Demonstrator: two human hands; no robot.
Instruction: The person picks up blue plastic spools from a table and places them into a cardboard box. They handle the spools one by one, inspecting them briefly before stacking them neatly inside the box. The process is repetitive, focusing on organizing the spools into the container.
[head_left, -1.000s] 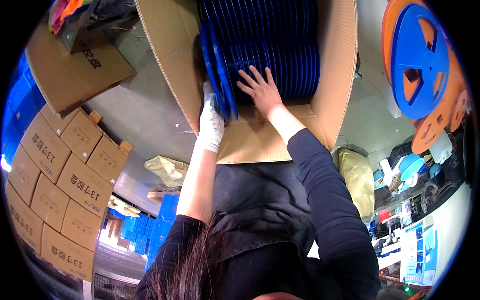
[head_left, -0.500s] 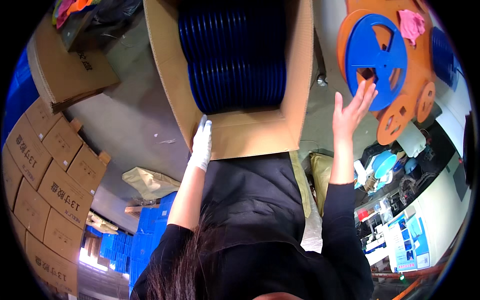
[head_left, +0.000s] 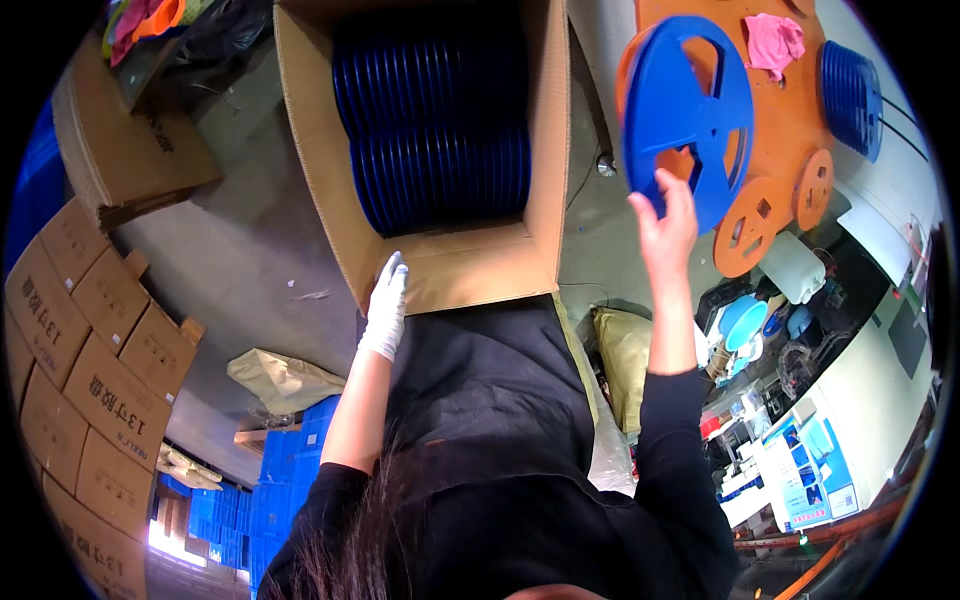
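Observation:
My left hand, in a white glove, rests at the near left edge of an open cardboard box, its fingers straight along the inside wall. Rows of dark blue plastic reels stand on edge inside that box. To the right, my bare right hand is at the lower rim of a large blue reel disc with cut-out windows. Its fingers curl at a lower window, and the thumb stays apart by the rim. Part of this grip is hidden.
Behind the blue disc stands an orange panel with orange discs and a pink cloth. A stack of blue discs hangs at far right. Closed cartons are piled on the left. A tan sack lies right of my lap.
My right hand's spread fingers have curled in at the blue disc, which looks larger and more tilted. The whole view has shifted, with box and panel further left. My left hand stays at the box edge.

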